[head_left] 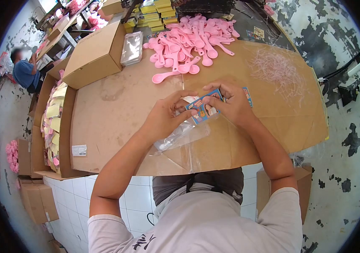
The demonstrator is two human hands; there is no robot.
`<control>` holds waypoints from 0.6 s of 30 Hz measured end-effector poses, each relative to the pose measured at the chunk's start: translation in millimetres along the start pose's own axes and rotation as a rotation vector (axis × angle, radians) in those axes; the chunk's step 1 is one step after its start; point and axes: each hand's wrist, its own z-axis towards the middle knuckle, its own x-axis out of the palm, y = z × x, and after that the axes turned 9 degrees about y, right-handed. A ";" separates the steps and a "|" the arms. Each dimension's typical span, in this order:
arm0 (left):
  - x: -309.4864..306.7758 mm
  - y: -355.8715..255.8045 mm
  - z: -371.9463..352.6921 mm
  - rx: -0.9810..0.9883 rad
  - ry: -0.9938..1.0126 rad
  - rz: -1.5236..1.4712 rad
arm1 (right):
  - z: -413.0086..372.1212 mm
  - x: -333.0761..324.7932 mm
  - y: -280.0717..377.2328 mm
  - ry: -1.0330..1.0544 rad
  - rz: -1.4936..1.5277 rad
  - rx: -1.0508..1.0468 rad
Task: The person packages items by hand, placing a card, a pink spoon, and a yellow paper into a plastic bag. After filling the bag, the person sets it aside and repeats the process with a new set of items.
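Observation:
A small blue printed card [205, 108] is held between my two hands above the cardboard-covered table. My left hand [167, 114] pinches its left end, and my right hand [229, 102] grips its upper right part. Clear plastic [182, 135] hangs below my left hand and lies over the cardboard; its exact shape is hard to make out. Another blue card [247, 97] shows just right of my right hand. Beyond my hands lies a heap of pink spoons [188, 40].
Thin clear strands [277, 71] lie at the right. A closed carton [93, 55], a stack of clear bags [132, 48] and yellow packs [157, 12] stand at the back left. An open carton [67, 130] holds packed items. A person [26, 71] sits farther off.

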 end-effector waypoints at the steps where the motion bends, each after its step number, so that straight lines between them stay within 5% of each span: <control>1: 0.3 0.7 -0.3 0.006 0.000 0.021 | 0.3 -0.3 3.2 -0.027 0.082 0.010; 9: -2.1 4.8 4.2 0.080 -0.149 -0.137 | 2.0 -2.2 6.6 -0.020 0.181 0.048; 12: -1.8 5.3 2.2 0.050 -0.143 -0.130 | 3.4 -3.0 18.7 0.217 -0.312 -0.006; 18: -9.1 3.8 3.6 -0.075 -0.188 -0.114 | 63.6 -26.5 -0.7 0.113 -0.597 -0.153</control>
